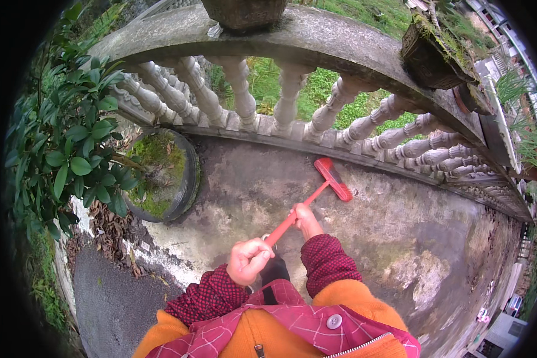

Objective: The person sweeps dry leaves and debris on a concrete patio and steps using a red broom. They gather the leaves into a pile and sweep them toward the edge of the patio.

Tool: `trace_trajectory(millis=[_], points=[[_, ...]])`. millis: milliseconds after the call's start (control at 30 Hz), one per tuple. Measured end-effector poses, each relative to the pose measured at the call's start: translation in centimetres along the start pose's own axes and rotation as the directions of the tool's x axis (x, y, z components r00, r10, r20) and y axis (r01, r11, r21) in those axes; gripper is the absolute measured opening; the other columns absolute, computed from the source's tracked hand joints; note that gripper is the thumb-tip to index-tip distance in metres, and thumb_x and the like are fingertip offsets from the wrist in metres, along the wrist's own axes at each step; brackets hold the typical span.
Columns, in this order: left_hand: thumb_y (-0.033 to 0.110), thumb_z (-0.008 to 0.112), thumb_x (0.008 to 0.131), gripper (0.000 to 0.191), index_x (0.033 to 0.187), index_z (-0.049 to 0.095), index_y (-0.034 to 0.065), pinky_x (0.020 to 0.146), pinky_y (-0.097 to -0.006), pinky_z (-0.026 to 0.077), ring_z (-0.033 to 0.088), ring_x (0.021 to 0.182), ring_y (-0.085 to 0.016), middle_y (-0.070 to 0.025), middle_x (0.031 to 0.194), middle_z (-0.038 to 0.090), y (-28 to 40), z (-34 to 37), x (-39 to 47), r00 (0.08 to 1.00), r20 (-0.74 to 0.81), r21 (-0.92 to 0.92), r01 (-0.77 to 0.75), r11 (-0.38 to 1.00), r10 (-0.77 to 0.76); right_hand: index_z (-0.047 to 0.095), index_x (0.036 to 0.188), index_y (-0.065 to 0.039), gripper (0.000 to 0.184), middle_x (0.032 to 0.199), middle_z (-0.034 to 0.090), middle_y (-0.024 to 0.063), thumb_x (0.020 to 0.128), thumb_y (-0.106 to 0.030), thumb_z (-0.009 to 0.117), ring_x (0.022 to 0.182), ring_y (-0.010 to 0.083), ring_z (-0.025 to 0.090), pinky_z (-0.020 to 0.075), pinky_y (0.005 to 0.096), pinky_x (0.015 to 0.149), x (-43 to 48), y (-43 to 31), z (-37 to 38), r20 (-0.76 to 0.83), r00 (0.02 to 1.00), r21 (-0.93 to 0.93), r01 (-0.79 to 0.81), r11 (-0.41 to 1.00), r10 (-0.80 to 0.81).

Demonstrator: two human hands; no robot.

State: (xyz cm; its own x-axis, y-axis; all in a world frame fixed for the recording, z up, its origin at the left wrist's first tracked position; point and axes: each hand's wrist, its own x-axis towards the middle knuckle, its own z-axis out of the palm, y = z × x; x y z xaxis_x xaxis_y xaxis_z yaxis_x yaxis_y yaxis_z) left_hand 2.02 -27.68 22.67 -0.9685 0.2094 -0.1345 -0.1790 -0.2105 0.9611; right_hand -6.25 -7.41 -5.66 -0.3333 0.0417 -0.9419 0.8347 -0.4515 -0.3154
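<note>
A red broom (pixel 333 179) rests its head on the stained concrete floor (pixel 376 223), close to the foot of the balustrade. Its red handle slants back toward my body. My left hand (pixel 249 261) is closed around the handle's top end, in front of my waist. Farther down the handle, my right hand (pixel 305 218) grips it nearer the broom head. Both forearms wear dark red patterned sleeve covers over orange sleeves. The broom's bristles are mostly hidden under the head.
A concrete balustrade (pixel 286 100) curves across the front, with planters (pixel 246 13) on its rail. At left stand a round mossy planter (pixel 159 174) and a leafy shrub (pixel 80 165). Dry leaves (pixel 109 228) lie beside a dark grey surface (pixel 116 295).
</note>
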Motion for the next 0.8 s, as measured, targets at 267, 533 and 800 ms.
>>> trace_trajectory(millis=[267, 533, 800], points=[[0.001, 0.058, 0.085, 0.003, 0.085, 0.061, 0.0017, 0.051, -0.0335, 0.043, 0.057, 0.054, -0.022, -0.0087, 0.066, 0.060, 8.4, 4.9, -0.1, 0.893, 0.342, 0.162, -0.364, 0.917, 0.294, 0.049, 0.082, -0.005, 0.006, 0.062, 0.053, 0.0055, 0.083, -0.010, 0.052, 0.043, 0.0194, 0.050, 0.0358, 0.0300, 0.032, -10.3, -3.7, 2.0, 0.159, 0.983, -0.280, -0.043, 0.959, 0.090], [0.003, 0.060, 0.082, 0.002, 0.081, 0.058, 0.0033, 0.054, -0.0390, 0.043, 0.058, 0.058, -0.031, -0.0100, 0.063, 0.057, 9.8, 8.6, 3.2, 0.547, 0.707, -0.112, -0.540, 0.834, 0.449, 0.048, 0.092, -0.007, 0.010, 0.064, 0.053, 0.0053, 0.085, -0.011, 0.054, 0.049, 0.0204, 0.051, 0.0392, 0.0310, 0.039, -13.0, -5.0, -5.7, 0.105, 0.994, 0.019, -0.005, 1.000, 0.003], [0.003, 0.060, 0.084, 0.002, 0.082, 0.061, 0.0012, 0.054, -0.0371, 0.044, 0.058, 0.057, -0.029, -0.0105, 0.066, 0.058, 4.2, 1.5, 4.6, 0.848, 0.423, 0.069, -0.382, 0.921, 0.320, 0.046, 0.088, -0.007, 0.006, 0.063, 0.047, 0.0064, 0.083, -0.008, 0.048, 0.051, 0.0221, 0.047, 0.0418, 0.0350, 0.045, -3.1, -5.1, -1.6, 0.086, 0.995, 0.080, -0.062, 0.995, 0.056]])
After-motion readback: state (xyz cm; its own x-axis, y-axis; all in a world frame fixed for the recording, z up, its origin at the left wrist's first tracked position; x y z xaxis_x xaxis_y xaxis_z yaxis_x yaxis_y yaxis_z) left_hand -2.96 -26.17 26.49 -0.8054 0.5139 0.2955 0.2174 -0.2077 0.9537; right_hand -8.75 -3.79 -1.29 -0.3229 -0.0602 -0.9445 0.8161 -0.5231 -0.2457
